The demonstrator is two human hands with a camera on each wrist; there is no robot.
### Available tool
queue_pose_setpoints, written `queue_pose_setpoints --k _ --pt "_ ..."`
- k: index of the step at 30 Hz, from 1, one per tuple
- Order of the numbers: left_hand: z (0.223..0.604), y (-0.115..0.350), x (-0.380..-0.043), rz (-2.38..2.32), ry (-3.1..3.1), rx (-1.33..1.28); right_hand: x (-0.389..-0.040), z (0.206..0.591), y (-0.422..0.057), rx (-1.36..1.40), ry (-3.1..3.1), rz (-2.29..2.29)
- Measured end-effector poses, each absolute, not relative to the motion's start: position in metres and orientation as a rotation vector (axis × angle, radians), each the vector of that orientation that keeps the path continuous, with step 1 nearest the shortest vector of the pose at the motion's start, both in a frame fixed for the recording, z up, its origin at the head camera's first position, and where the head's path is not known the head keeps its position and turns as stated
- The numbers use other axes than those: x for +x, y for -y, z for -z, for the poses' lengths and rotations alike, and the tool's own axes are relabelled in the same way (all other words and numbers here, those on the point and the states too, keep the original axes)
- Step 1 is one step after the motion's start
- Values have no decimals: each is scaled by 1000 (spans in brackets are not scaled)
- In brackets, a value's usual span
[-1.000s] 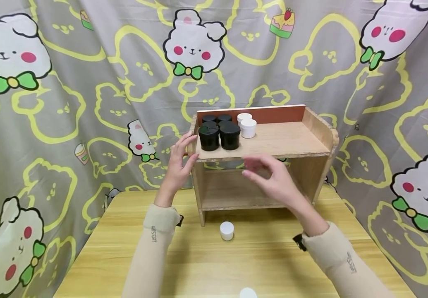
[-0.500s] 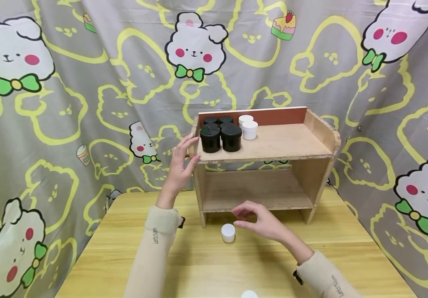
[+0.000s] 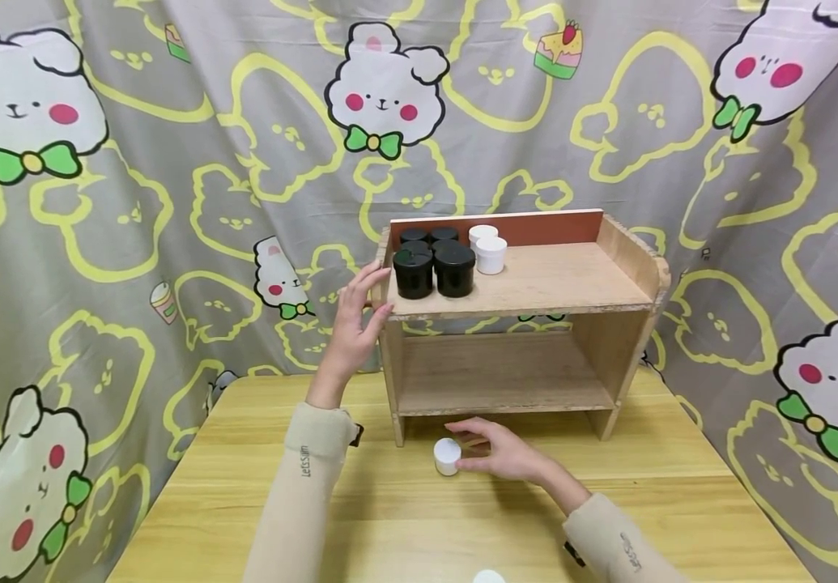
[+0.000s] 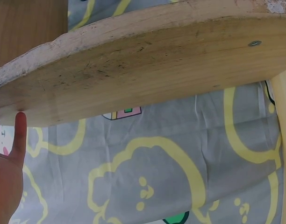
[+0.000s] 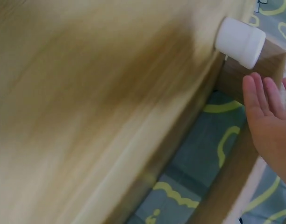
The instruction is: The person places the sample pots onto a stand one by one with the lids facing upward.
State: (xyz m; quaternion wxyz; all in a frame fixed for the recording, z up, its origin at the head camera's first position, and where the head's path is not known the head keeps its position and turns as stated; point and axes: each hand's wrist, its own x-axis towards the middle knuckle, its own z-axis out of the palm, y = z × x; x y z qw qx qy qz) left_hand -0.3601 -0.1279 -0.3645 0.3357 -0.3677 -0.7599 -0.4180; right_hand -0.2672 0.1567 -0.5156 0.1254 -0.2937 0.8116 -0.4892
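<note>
A small white lidded jar point(image 3: 448, 457) stands upright on the table in front of the wooden shelf point(image 3: 513, 301). My right hand point(image 3: 500, 450) is just right of this jar, fingers spread from thumb. In the right wrist view, a gap shows between the fingertips and the white jar point(image 5: 240, 42). My left hand point(image 3: 357, 317) rests on the shelf's left side panel. Straight fingers point(image 4: 20, 135) touch the panel's outer face point(image 4: 133, 74) in the left wrist view. Several black jars point(image 3: 455, 270) and two white jars point(image 3: 491, 256) stand on the top board's left half.
Another white jar lid point(image 3: 489, 576) shows at the bottom edge of the head view, partly cut off. The shelf has a lower board point(image 3: 502, 372) and stands toward the back of the wooden table point(image 3: 389, 518). A patterned curtain point(image 3: 171, 162) hangs behind and on both sides.
My right hand has come down from the shelf's front edge to beside the small white jar on the table. The left hand has stayed on the side panel.
</note>
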Motion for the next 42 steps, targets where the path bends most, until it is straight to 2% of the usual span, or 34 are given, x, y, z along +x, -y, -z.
queue_pose_setpoints --k 21,34,42 --pt "364 126 -362 1102 1935 -980 -284 538 -140 -777 -2416 1281" --pt "364 127 -361 1083 1973 -963 -285 540 -141 -806 -2489 1264" --pt "364 127 -361 1100 1953 -965 -280 528 -145 -810 -2463 1323"
